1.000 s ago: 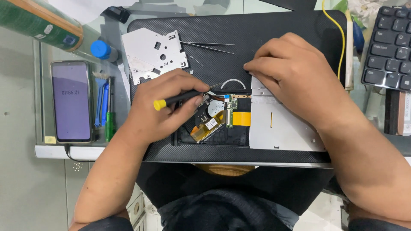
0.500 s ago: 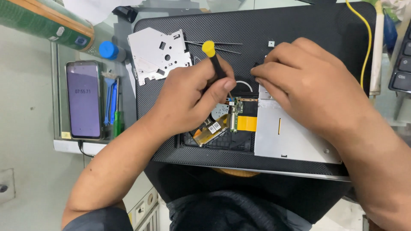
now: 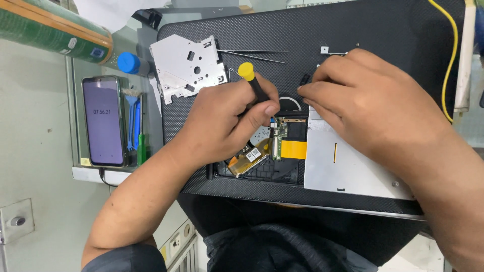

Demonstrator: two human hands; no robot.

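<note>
Left hand (image 3: 227,118) grip closed around yellow-capped screwdriver (image 3: 253,83), tip over opened drive (image 3: 282,151), right hand (image 3: 363,100) fingers pressing its edge

Black textured mat (image 3: 353,30) covers the table. Left of it a glass shelf (image 3: 75,95) carries a lit phone (image 3: 104,121), blue and green hand tools (image 3: 136,126) and a blue cap (image 3: 128,63). Pale grey floor (image 3: 35,166) below. Even, diffuse light.
</note>
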